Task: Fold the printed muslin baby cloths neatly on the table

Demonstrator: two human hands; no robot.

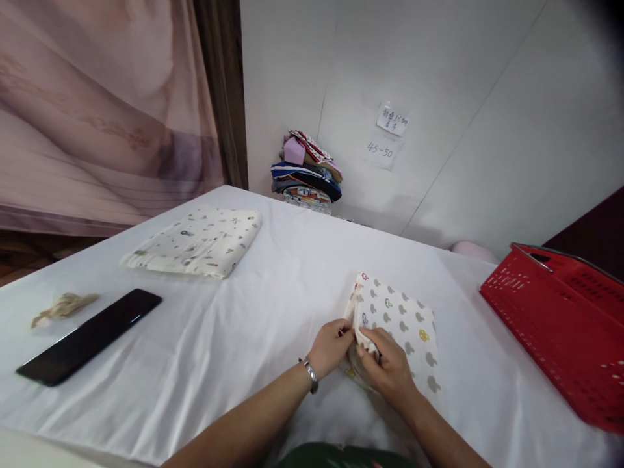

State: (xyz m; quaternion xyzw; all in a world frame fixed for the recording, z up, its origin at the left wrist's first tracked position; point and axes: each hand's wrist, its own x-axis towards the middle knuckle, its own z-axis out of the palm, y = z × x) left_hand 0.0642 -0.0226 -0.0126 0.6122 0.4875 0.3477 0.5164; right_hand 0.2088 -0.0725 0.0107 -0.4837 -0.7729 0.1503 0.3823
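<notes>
A small folded white cloth with grey mushroom-like prints (400,320) lies on the white tablecloth (273,299) in front of me. My left hand (329,346), with a bracelet on the wrist, pinches the cloth's near left edge. Beside it my right hand (385,366) rests on the cloth's near corner, fingers closed on the fabric. The two hands almost touch.
A larger folded printed cloth (197,241) lies at the far left. A black phone (90,335) and a bit of tan cord (63,306) sit at the left. A red plastic basket (565,325) stands at the right. Stacked folded clothes (307,170) sit against the far wall.
</notes>
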